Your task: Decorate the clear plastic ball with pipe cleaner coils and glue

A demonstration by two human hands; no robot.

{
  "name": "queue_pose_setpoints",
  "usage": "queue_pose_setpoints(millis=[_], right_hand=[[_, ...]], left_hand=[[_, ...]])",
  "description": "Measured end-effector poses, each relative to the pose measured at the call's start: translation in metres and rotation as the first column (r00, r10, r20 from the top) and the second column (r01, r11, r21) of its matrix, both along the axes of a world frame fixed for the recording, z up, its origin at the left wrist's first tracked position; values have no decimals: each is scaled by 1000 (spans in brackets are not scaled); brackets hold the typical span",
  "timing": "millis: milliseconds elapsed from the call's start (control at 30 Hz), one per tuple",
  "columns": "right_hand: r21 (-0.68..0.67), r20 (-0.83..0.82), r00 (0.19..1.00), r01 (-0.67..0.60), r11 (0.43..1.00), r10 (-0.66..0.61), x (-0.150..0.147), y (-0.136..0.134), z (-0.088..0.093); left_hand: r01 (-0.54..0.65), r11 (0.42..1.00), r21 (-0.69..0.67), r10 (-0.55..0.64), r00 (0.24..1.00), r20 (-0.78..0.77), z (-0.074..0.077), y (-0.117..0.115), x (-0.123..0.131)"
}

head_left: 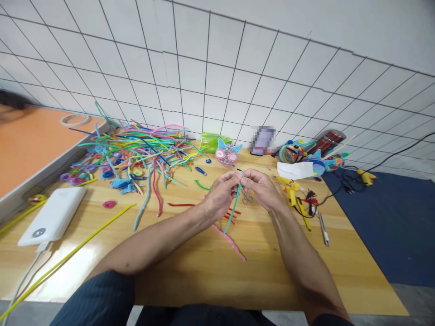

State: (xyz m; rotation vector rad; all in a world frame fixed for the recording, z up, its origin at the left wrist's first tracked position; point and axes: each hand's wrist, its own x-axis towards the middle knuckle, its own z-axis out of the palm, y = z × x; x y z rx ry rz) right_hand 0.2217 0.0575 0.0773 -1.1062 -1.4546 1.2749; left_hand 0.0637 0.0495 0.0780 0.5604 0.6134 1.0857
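Observation:
My left hand (222, 194) and my right hand (260, 188) meet over the middle of the table, fingers pinched together at the upper end of a green pipe cleaner (234, 209). Its free length hangs down toward me. A dark tip shows above the fingertips, too small to name. Beneath the green stem a pink pipe cleaner (234, 246) lies on the wood. Small scissors (247, 198) rest just under my right hand. Short red pipe cleaner pieces (229, 218) lie below my hands, and a longer red one (180, 204) sits left of them, partly behind my left forearm.
A heap of coloured pipe cleaners (146, 145) covers the back left. A white power bank (52, 216) with a cable lies at left. Behind my hands stands a blue-eared craft figure (227, 154). To the right are a yellow glue gun (291, 195), a pen-like tool (324, 230) and a white paper (295, 170).

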Motion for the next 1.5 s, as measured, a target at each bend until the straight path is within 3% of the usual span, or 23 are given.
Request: queue_pose_setpoints(millis=[100,200,400,500,633,800,967,1067,1167,1367,1500], right_hand=[[-2,-28,1000,12,1000,-12,1,1,1],[-32,-71,997,3,999,-5,8,3,6],[-104,-24,994,-109,988,108,26,3,15],[-112,7,990,-142,984,144,27,3,15],[-98,20,992,-122,988,124,24,3,12],[-50,-10,998,-68,996,68,14,3,5],[-39,-67,996,-61,997,59,0,3,-2],[-44,-95,994,-65,997,60,1,3,-1],[-81,-108,993,-60,995,51,9,4,5],[-146,-68,988,-148,978,139,24,2,17],[-174,-11,986,-164,971,165,25,1,16]], left_hand=[[23,999,-23,-22,999,32,2,-2,-1],[79,994,73,-77,997,-23,4,6,-6],[282,886,368,-117,904,-411,9,27,-23],[338,839,427,-104,869,-483,12,28,-27],[271,878,394,-72,889,-453,10,24,-24],[92,958,271,-24,969,-246,-1,20,-11],[-4,993,118,12,998,-69,-8,12,0],[29,997,73,-27,999,-21,-6,10,-1],[116,985,129,-114,993,-26,-2,16,-6],[279,902,331,-181,937,-298,3,31,-20],[294,879,375,-152,919,-365,3,29,-20]])
